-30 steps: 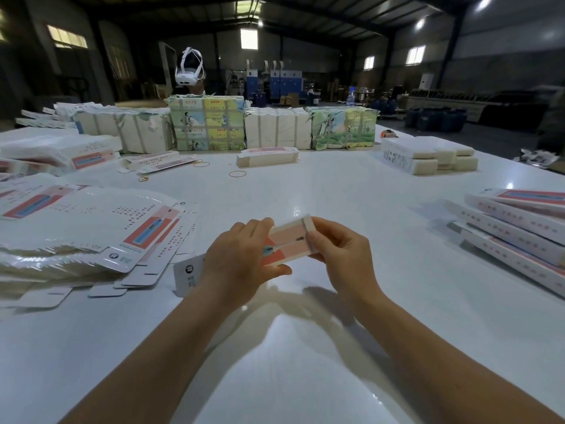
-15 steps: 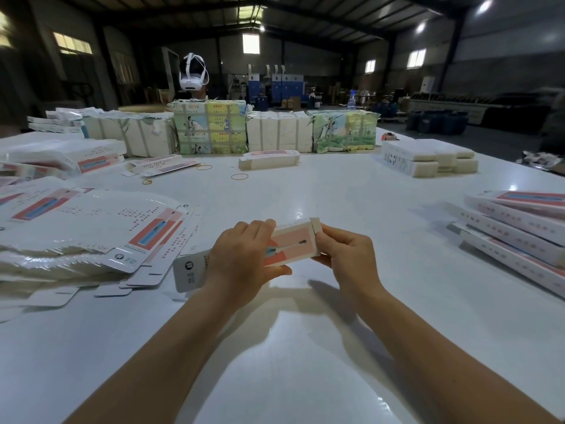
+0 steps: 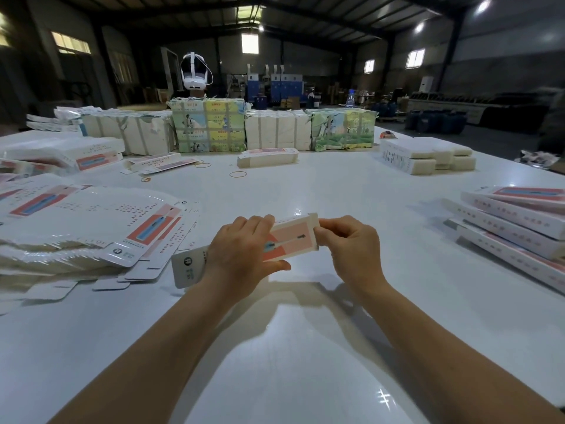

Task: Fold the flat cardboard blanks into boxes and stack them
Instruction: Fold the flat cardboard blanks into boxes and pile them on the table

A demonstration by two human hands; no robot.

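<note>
Just above the white desk [image 3: 305, 185], near its middle, a half-formed box [image 3: 290, 240] with a pink printed face is held up between both hands. The left hand [image 3: 241, 255] wraps its middle, fingers over the far edge and thumb under the near one, with the box's left end flap sticking out past the wrist. The right hand [image 3: 351, 243] pinches the right end, fingertips at the small tuck flap that stands up there.

By the look of it, the step in hand is closing that right end. The next move would call for the flap to be bent over and pushed into the open end while the left hand keeps the sleeve square. The left end seems yet to be closed.

To the left lies a fanned heap of flat blanks [image 3: 91, 228]; to the right, well apart, finished boxes [image 3: 513, 221] lie stacked, where this one should go. Farther back sit strapped bundles [image 3: 208, 127], a few rubber bands [image 3: 238, 174] and a white headset [image 3: 194, 70].
</note>
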